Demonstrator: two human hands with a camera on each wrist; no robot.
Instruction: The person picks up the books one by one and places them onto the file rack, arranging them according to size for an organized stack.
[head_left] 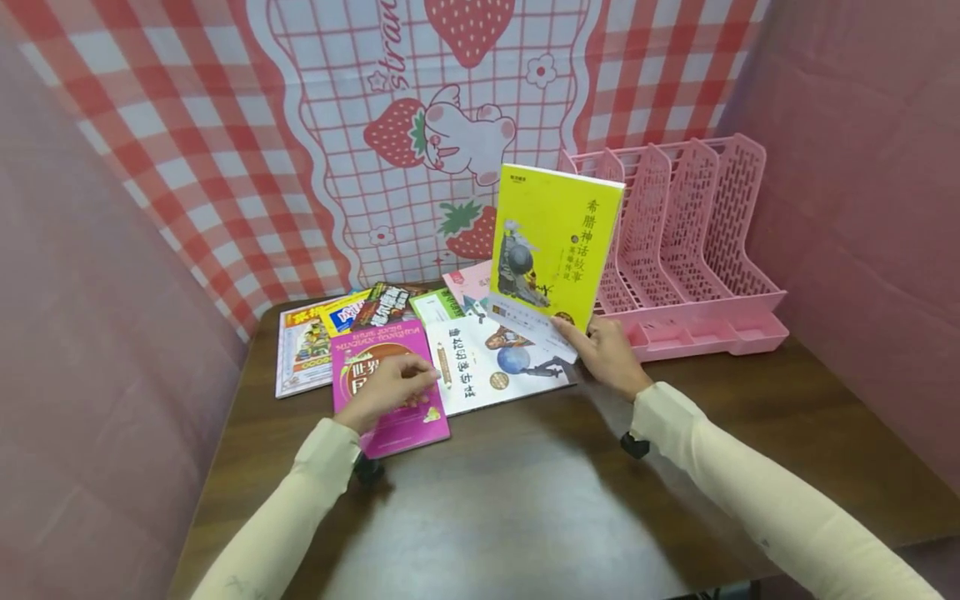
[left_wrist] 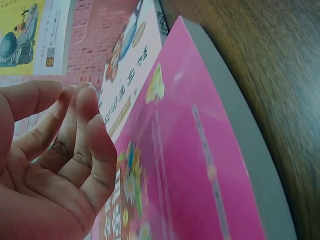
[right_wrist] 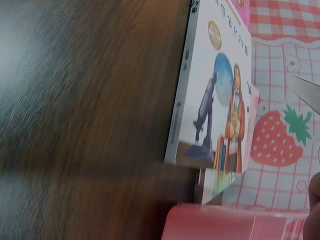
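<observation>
My right hand [head_left: 609, 354] grips a yellow paperback book [head_left: 558, 237] by its lower right corner, thumb across the front. The book stands nearly upright above the table, its cover facing me. Only its page edges [right_wrist: 306, 92] and a bit of the hand show in the right wrist view. Over a magenta book [head_left: 408, 429] hovers my left hand [head_left: 390, 387], fingers loosely bent. In the left wrist view, nothing lies between the thumb and fingers of that hand [left_wrist: 60, 165]. A white book [head_left: 487, 358] lies beside the magenta one, partly behind the yellow book.
A pink file rack [head_left: 705, 312] with upright dividers and a front tray stands at the back right. Several other books, including a white-bordered one [head_left: 303, 346] and a dark one [head_left: 382, 306], overlap at the back left. A strawberry-print cloth [head_left: 322, 150] hangs behind the wooden table [head_left: 480, 517].
</observation>
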